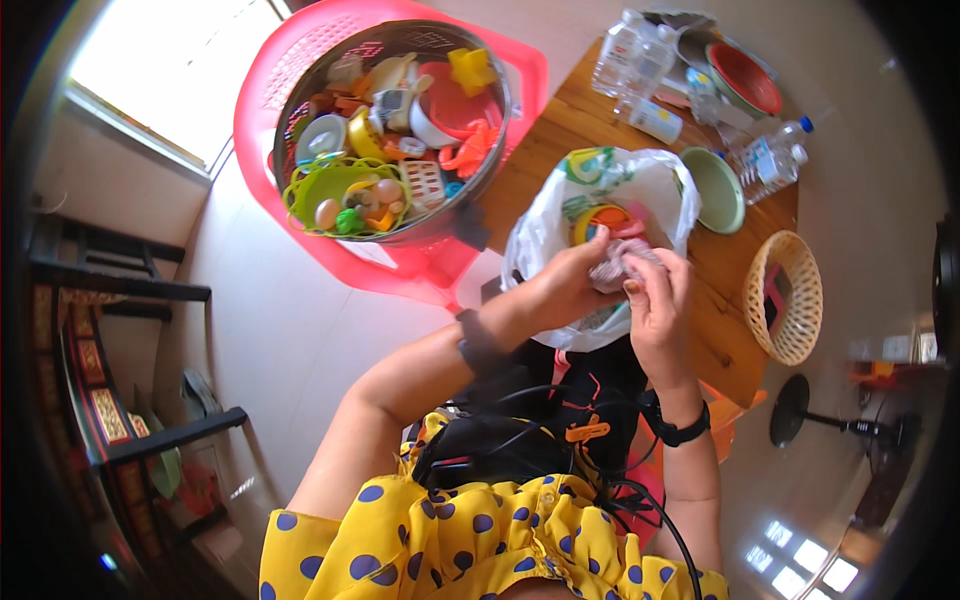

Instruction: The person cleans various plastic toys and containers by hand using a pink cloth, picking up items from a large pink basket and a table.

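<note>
My left hand (pixel 570 278) and my right hand (pixel 660 300) meet over the mouth of a white plastic bag (pixel 530 225) with green print. Between them is a crumpled greyish-pink cloth (pixel 618 266), closed in the fingers of both hands. What the cloth may wrap is hidden. Inside the bag, just beyond the cloth, lie a yellow round piece (pixel 583 222) and orange and pink plastic pieces (pixel 620 218). The bag stands open at the near edge of the wooden table (pixel 715 300), close to my lap.
Left of the table, a round basket (pixel 490 180) full of plastic toys rests on a pink chair (pixel 262 100). Clear bottles (pixel 635 60), a pale green bowl (pixel 712 190), a red bowl (pixel 745 78) and a woven basket (pixel 800 300) occupy the table. Black cables (pixel 660 520) hang by my lap.
</note>
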{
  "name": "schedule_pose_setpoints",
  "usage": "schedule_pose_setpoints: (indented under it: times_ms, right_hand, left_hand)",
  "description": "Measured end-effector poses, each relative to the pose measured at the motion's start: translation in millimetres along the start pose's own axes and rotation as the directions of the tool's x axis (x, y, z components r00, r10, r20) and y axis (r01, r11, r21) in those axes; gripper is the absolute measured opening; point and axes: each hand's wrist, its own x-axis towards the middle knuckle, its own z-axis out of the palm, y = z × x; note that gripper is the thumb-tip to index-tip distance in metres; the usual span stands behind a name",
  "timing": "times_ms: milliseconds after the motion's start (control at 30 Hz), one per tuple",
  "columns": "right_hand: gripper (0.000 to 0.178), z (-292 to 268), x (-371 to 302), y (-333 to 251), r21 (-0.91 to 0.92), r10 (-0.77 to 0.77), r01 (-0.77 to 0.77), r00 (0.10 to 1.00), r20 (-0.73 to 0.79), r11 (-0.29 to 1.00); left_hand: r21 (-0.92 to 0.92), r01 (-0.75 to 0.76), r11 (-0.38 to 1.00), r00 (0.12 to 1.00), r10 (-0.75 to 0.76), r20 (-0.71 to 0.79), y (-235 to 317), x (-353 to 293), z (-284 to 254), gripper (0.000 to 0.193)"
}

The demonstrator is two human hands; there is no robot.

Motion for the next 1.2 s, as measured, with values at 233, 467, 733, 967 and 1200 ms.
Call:
schedule_pose_setpoints:
  times_ms: [233, 467, 733, 967, 1200]
  right_hand:
    - [0.032, 14, 12, 20, -0.199, -0.048, 0.055, 0.998, 0.040, 0.979]
    - [0.025, 25, -3, 49, -0.081, 0.114, -0.119, 0.991, -0.063, 0.990]
    - [0.027, 19, -12, 60, -0.122, 0.187, -0.209, 0.967, -0.171, 0.970]
    - [0.026, 15, -15, 50, -0.058, 0.216, -0.225, 0.967, -0.132, 0.973]
    - [0.025, 17, -17, 48, -0.128, 0.095, -0.112, 0.987, -0.129, 0.985]
  left_hand:
    - [0.018, 0.063, 0.998, 0.990, -0.065, 0.125, -12, 2, 3, 0.054]
    - [0.406, -0.084, 0.910, 0.995, 0.100, -0.017, 6, 8, -6, 0.057]
    - [0.953, 0.040, -0.300, 0.614, 0.760, 0.214, 40, -8, 10, 0.033]
    - [0.548, 0.705, -0.451, 0.354, 0.892, 0.280, 156, -35, -63, 0.022]
    - [0.317, 0.835, -0.450, 0.372, 0.886, 0.278, 178, -43, -111, 0.019]
